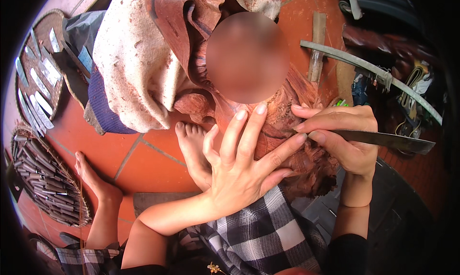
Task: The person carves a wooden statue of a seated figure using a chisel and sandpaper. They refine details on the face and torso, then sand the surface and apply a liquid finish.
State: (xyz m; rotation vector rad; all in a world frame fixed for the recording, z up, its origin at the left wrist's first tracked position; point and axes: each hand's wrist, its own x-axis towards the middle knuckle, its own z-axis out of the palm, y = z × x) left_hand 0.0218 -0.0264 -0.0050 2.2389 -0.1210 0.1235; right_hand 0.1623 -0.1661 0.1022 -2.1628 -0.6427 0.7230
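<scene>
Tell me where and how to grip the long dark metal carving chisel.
Grip the long dark metal carving chisel near its working end, where the right hand pinches it now. Come from the person's right: the flat blade lies nearly level, trailing rightward, its tip against the reddish wood carving.

A reddish-brown wood carving (292,145) is seen, its grain marked by darker streaks. A dark grey steel blade (383,140) is shown beside it. A black-and-white checked cloth (268,232) is spread below. The floor tiles (143,165) are coloured terracotta orange, with pale grout lines. An off-white sack cloth (129,59), stained with brown dust, is bordered by a blue-violet ribbed fabric (103,107). Grey metal tools are laid in a brown woven tray (48,179).
</scene>
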